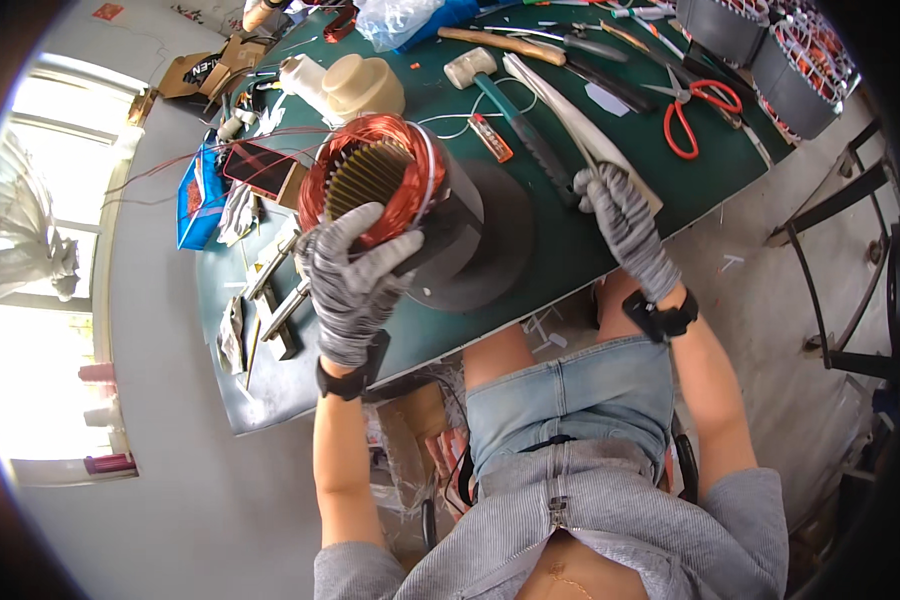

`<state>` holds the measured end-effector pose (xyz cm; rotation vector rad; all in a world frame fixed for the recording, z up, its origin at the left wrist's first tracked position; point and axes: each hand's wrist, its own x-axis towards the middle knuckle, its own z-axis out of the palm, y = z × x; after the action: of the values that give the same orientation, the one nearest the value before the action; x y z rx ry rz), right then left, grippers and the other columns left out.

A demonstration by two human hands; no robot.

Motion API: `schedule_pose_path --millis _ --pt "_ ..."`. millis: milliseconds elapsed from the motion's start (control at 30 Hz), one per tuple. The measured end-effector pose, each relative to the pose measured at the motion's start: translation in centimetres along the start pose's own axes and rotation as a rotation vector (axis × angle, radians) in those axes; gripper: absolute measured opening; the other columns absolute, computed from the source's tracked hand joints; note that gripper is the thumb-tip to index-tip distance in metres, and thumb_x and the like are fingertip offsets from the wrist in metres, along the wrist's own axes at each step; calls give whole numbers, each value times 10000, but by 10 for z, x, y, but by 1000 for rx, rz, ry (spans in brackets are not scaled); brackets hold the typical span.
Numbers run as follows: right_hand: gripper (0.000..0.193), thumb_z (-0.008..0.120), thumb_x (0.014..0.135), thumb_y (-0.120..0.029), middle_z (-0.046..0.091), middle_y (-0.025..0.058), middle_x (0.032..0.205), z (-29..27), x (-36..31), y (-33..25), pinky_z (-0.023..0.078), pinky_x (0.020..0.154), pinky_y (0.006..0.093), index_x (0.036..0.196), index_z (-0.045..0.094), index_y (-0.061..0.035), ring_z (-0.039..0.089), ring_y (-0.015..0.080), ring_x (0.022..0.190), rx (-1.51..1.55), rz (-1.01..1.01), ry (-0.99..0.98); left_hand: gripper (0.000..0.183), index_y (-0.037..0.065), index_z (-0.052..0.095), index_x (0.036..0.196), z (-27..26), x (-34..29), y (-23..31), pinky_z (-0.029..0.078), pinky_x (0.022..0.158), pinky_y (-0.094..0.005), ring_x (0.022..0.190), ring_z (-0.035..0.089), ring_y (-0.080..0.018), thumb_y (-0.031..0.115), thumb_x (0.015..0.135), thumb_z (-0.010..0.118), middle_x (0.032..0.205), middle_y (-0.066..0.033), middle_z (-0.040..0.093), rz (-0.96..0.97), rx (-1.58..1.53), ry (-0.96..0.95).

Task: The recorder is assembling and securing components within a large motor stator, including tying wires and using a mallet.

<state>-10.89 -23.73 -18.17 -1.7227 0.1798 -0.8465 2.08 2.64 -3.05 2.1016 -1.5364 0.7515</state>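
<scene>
My left hand (355, 285), in a grey striped glove, grips the near side of a motor stator (448, 215). Its fingers lie over the rim by the copper windings (425, 165). The stator is tilted toward the left on a dark round stand (505, 230), and slots show inside the copper ring. My right hand (625, 225), gloved the same way, is closed in a pinch on a thin pale strip (573, 135) at the table's near edge. Long white strips of sheet (625, 165) lie under and beside that hand.
On the green table (360, 375) are a mallet (500, 90), red-handled scissors (685, 105), a lighter (490, 138) and a blue tray (200, 190). Cream tape or spools (363, 88) stand behind the stator. More wound stators (798, 70) are at far right. Another person's gloved hand (260, 12) shows at the top.
</scene>
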Motion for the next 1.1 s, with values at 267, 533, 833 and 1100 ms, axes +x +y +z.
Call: schedule_pose_path --millis 267,533,833,1100 --pt "190 516 882 -56 620 90 913 -33 23 18 496 701 307 1062 556 -11 595 193 791 -410 -58 90 248 69 657 964 15 14 12 455 888 -365 1076 528 -282 290 874 588 1170 -155 534 -76 -179 274" --pt "244 518 891 -111 656 70 889 -47 -17 -76 473 579 300 1124 572 -64 561 177 602 -138 -474 76 182 12 569 1009 34 33 2 447 596 -216 624 520 -86 136 927 463 881 -47 568 -487 -264 415" --pt "403 521 821 -122 574 13 773 -68 -19 -148 416 495 332 1195 579 -261 500 192 555 -1355 -564 -343 147 12 581 971 31 32 8 438 547 -226 558 519 -74 102 910 483 729 -29 578 -557 -351 452" --pt "449 533 819 -155 565 -8 811 -66 -11 -153 392 550 332 1235 541 -324 436 188 561 -1255 -599 -337 140 23 601 924 28 30 16 387 545 -206 569 454 -57 127 914 507 639 15 506 -544 -301 491"
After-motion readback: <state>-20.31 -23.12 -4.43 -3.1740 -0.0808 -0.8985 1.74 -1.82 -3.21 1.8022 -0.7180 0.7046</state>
